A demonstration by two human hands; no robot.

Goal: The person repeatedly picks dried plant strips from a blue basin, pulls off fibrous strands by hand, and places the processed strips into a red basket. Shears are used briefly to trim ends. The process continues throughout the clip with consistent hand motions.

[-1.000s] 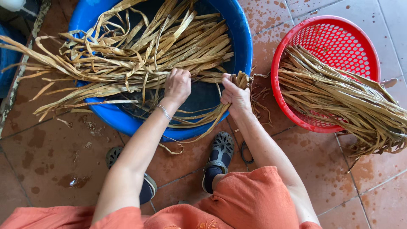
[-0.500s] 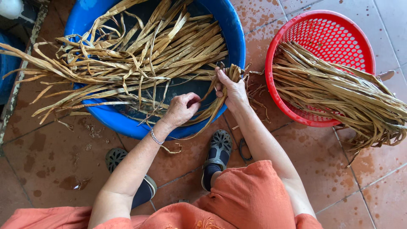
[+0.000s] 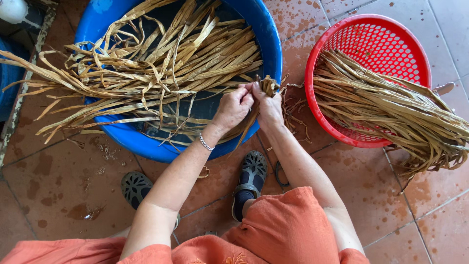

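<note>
A big blue plastic tub (image 3: 273, 46) holds water and a heap of long tan plant strips (image 3: 161, 73) that spill over its left rim. My right hand (image 3: 267, 105) grips the ends of a small bundle of strips (image 3: 267, 87) at the tub's right rim. My left hand (image 3: 234, 107), with a bracelet on its wrist, is closed against the same bundle right beside the right hand. A red plastic basket (image 3: 391, 34) to the right holds a pile of similar strips (image 3: 391, 110) hanging over its lower right edge.
The floor is wet reddish tile (image 3: 58, 186). My feet in dark sandals (image 3: 251, 176) rest below the tub. Loose strip scraps (image 3: 293, 117) lie between tub and basket. A dark blue container (image 3: 10, 78) stands at the left edge.
My left hand came out of the tub, swung down to its near rim, then rose to join the right hand on the bundle. The right hand stayed at the rim.
</note>
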